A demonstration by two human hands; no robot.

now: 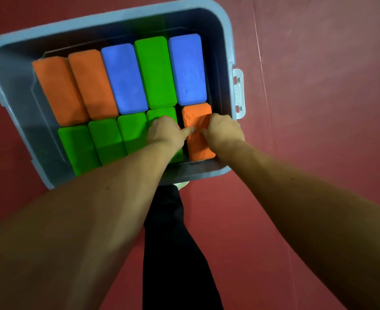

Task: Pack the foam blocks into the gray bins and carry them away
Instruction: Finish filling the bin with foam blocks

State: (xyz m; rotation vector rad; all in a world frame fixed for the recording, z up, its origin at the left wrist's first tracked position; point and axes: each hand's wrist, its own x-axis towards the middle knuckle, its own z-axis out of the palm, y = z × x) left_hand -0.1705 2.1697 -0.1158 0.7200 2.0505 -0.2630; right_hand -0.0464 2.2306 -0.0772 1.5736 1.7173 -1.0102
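A gray bin (117, 19) stands on the floor, packed with upright foam blocks. Its far row holds two orange blocks (72, 86), a blue block (124, 77), a green one (155, 70) and another blue one (186, 68). The near row has several green blocks (108, 139) and, at the right end, an orange block (199, 148). My left hand (166, 133) lies over the last green block, its thumb on the orange block and its fingers curled down into the gap beside it. My right hand (222, 130) grips the orange block's right side, thumb on top.
Red floor (319, 108) surrounds the bin. A white latch handle (238, 92) sticks out from the bin's right rim. My dark trouser leg (175, 242) and a shoe tip (182, 185) are just in front of the bin's near edge.
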